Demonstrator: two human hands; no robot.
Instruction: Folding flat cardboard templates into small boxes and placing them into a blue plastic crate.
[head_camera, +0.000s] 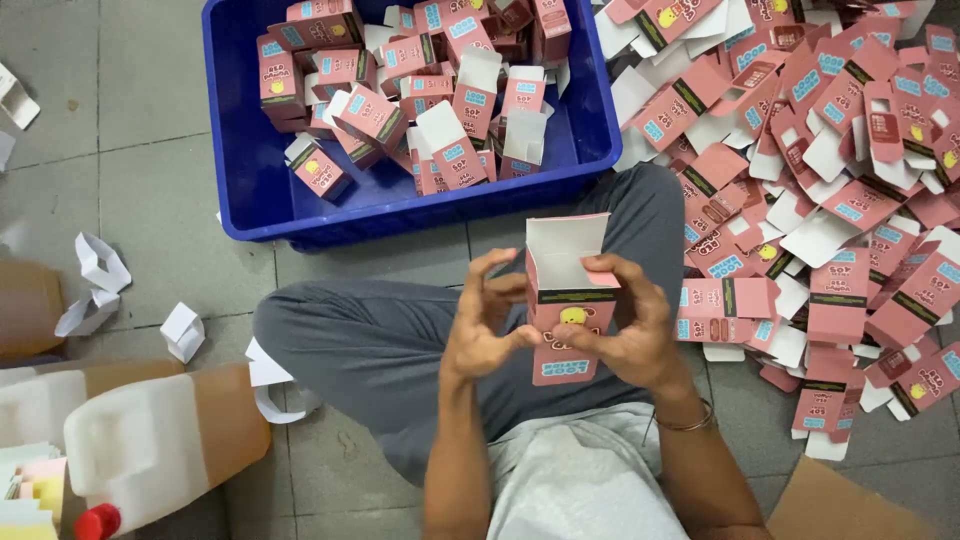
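Note:
Both hands hold one small pink carton over my lap, its top flap standing open and white inside. My left hand grips the carton's left side with fingers curled near the open flap. On the other side, my right hand wraps around it, thumb on the front face, a bangle on the wrist. A blue plastic crate ahead of my knees holds several folded pink cartons. To the right lies a big heap of flat, unfolded pink carton blanks.
I sit cross-legged on a grey tiled floor. A translucent jug with amber liquid and a red cap lies at lower left. White paper scraps lie left of my knee. Brown cardboard shows at lower right.

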